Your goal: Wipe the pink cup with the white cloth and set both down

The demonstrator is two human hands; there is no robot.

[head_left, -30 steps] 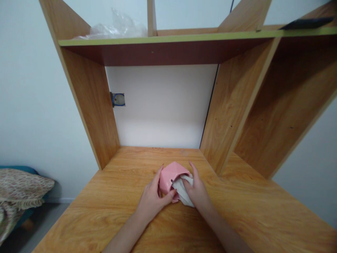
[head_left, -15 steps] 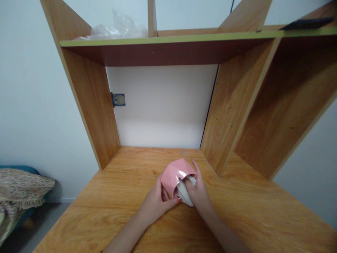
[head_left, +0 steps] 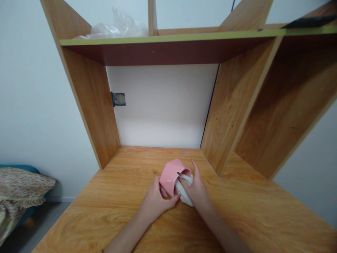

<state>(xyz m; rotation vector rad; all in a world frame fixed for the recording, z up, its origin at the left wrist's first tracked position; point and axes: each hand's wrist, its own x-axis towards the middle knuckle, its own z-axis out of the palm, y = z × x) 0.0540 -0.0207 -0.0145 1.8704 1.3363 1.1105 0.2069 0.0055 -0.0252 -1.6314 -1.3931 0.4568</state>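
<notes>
A glossy pink faceted bowl-like pot (head_left: pixel 171 174) is tilted on its side above the desk, its opening turned toward the lower right. My left hand (head_left: pixel 157 198) is closed around its left and lower side, the thumb along the near rim. A white cloth (head_left: pixel 183 195) is bunched in the opening and hangs out below it. My right hand (head_left: pixel 196 188) grips the cloth, fingers pushed into the mouth of the pot, with one finger raised. The fingertips inside are hidden by the cloth and the rim.
The wooden desktop (head_left: pixel 110 211) spreads under my hands. Upright panels (head_left: pixel 91 105) carry a shelf (head_left: pixel 168 38) holding a clear plastic bag (head_left: pixel 118 28) and a dark flat object (head_left: pixel 310 21). A wall socket box (head_left: pixel 119 99) is at the back. A patterned blanket (head_left: pixel 23 182) lies at left.
The pot has turned and shifted slightly left in my left hand. My right hand has drawn back a little from the opening, showing more of the cloth.
</notes>
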